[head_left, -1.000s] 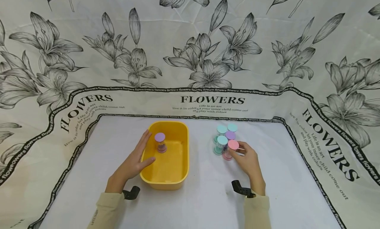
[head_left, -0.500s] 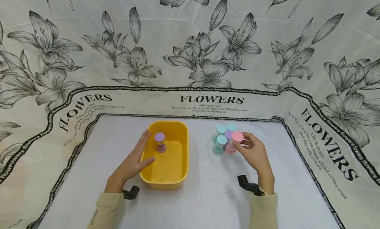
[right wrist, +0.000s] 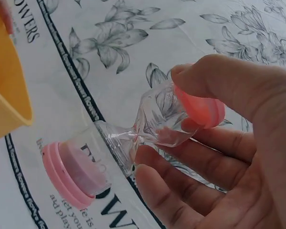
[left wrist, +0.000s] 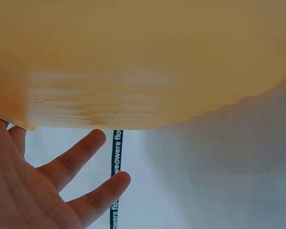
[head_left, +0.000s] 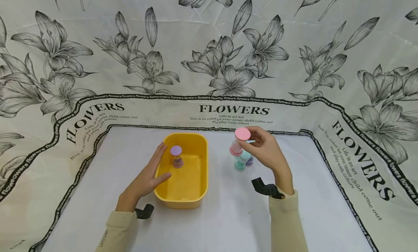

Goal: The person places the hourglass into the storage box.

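Head view shows my right grip (head_left: 266, 150) pinching the pink hourglass (head_left: 238, 143) near its top above the bench (head_left: 228, 215), seemingly to clear the turquoise hourglass (head_left: 241, 163); my left grip (head_left: 147, 179) spreads against the yellow tub (head_left: 189, 183), likely steadying it.

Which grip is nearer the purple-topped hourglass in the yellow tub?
Left. The left grip is just left of the purple-topped hourglass, at the tub; the right grip is farther off, right of the tub, holding a pink hourglass.
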The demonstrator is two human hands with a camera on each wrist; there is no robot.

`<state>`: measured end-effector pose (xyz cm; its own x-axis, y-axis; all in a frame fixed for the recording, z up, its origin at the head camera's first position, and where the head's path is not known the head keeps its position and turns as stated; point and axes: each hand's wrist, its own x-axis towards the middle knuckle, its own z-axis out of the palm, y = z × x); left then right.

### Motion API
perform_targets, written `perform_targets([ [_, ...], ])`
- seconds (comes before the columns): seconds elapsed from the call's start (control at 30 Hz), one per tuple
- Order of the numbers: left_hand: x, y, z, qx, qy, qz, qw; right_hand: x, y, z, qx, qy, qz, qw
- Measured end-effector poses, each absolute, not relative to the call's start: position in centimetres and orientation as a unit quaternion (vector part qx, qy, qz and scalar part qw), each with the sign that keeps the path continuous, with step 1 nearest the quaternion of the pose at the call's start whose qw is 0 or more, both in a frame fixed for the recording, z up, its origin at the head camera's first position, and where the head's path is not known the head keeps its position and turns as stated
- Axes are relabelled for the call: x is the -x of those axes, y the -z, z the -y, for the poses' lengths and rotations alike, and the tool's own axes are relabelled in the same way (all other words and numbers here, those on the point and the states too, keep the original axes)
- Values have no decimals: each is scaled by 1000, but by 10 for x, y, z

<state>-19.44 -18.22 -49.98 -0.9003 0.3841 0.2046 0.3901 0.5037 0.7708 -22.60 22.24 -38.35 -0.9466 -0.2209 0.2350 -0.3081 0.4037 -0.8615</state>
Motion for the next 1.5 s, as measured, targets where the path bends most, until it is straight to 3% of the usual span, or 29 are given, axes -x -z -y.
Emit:
perform_targets([
  [0.43,195,499,181,224,443,868,-1,273,370,-160,-251,-518,816,-48],
  [0.83,193,498,181,210,442,872,-8,305,379,-107,-336,-411,836,-139],
  [1.33,193,494,182,211,444,871,-12,329,388,-69,-355,-242,865,-258],
  [1.5,193,493,182,210,444,871,-12,334,396,-63,-352,-195,877,-263],
])
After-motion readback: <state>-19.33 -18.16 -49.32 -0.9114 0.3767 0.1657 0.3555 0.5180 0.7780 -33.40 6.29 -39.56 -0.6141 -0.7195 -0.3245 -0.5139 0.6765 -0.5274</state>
